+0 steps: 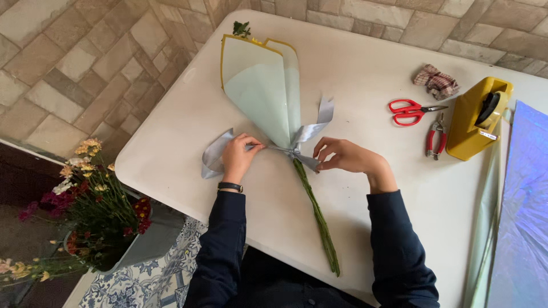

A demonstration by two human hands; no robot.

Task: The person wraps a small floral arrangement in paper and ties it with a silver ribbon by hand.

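While the wrapped flower bundle [260,85] lies across the white table [354,68], both hands work at the grey ribbon [302,136] tied round its narrow neck. The left hand [238,157] is closed in a pinch on one ribbon strand, whose tail curls off to the left. The right hand [342,157] has its fingers curled onto the ribbon end just beside the knot; it seems to be pinching it, though the fingertips are partly hidden. Pale mint wrapping paper with a yellow edge fans away from the person, and the green stem [319,219] runs back toward them. Red scissors [408,110], small pliers [436,137] and a yellow tape dispenser [476,120] sit well to the right.
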